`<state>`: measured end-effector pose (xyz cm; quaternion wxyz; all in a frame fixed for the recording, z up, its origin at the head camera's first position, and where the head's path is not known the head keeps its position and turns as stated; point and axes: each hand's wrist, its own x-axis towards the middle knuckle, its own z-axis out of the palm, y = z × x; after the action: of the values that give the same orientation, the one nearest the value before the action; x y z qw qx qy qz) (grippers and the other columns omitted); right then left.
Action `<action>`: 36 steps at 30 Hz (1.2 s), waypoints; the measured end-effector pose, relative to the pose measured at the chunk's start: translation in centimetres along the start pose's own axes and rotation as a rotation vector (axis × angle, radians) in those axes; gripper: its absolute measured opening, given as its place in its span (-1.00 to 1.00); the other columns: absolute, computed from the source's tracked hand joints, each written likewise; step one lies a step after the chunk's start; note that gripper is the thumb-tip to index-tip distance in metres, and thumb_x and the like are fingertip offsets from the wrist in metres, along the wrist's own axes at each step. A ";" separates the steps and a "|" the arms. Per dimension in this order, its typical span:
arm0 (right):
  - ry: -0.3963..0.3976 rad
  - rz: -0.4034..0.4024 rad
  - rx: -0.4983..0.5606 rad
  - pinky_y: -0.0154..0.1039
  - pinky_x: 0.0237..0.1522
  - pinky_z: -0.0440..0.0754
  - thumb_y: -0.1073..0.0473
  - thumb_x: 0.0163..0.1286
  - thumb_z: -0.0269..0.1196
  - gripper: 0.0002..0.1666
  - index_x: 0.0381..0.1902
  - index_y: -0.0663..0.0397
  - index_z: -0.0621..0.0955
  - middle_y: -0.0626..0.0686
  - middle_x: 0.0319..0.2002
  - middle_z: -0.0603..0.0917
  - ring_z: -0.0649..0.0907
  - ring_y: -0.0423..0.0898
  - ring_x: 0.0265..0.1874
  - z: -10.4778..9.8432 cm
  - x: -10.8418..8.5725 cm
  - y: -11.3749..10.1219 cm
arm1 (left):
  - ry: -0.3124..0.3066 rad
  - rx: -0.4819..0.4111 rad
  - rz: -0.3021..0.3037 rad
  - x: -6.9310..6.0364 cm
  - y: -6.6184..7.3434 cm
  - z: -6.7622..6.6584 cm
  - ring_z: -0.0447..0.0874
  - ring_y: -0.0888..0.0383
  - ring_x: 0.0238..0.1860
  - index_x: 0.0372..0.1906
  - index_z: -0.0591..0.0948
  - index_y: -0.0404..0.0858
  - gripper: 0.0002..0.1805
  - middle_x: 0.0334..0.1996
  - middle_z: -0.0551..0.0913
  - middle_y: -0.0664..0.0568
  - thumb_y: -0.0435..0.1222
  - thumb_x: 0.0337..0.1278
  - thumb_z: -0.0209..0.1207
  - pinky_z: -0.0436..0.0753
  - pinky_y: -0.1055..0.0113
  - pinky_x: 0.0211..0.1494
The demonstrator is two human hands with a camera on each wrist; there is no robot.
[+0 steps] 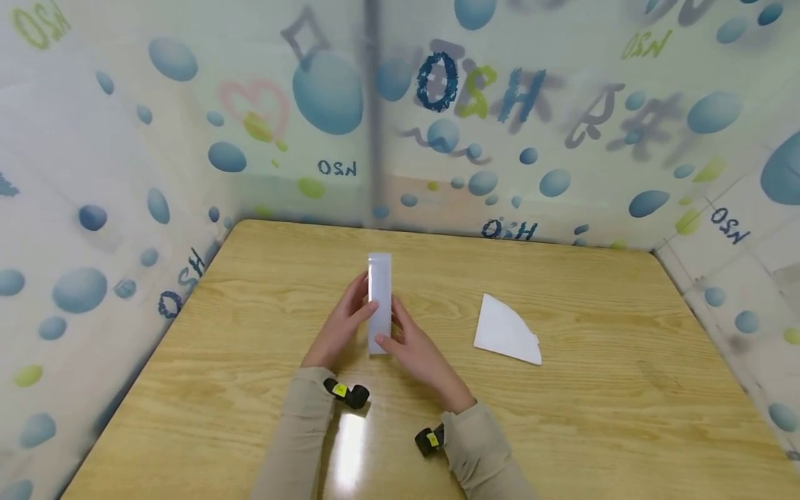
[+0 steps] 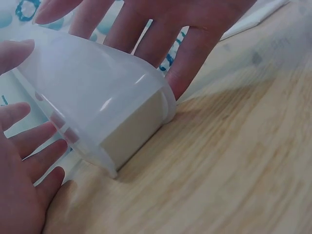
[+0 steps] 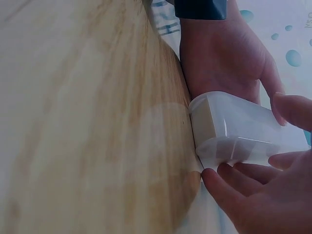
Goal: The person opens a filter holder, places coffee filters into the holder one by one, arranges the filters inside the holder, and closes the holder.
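Observation:
A narrow translucent white plastic container (image 1: 380, 278) stands on the wooden table between both hands. My left hand (image 1: 340, 326) holds its left side, thumb on the near face and fingers behind. From the right, my right hand (image 1: 421, 351) grips it with the thumb low on that face. The left wrist view shows the container (image 2: 92, 83) with a rim resting on the table and a beige surface at its end. Fingers of both hands touch its sides in the right wrist view, where the container (image 3: 248, 124) lies between them.
A folded white paper piece (image 1: 507, 330), shaped like a fan wedge, lies on the table to the right of the hands. Patterned sheets with blue drops (image 1: 328, 90) rise behind the table (image 1: 594, 417) and at both sides.

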<state>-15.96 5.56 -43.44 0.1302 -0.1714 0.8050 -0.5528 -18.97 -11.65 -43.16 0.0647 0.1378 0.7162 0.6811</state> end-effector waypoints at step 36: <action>0.051 0.031 -0.129 -0.03 -0.05 0.46 0.01 0.28 0.14 -0.16 0.34 -0.48 -0.07 -0.01 0.28 0.23 0.40 0.01 0.10 0.0 0.0 0.3 | 0.063 0.090 -0.058 -0.4 0.4 0.3 0.04 -0.05 0.24 0.35 -0.04 -0.13 -0.13 0.20 0.02 -0.10 -0.23 0.02 0.23 0.03 0.05 0.28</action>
<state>-15.98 5.69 -43.70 0.1068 -0.1526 0.8445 -0.5021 -18.46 -11.49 -42.83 0.0557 0.0981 0.7515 0.6500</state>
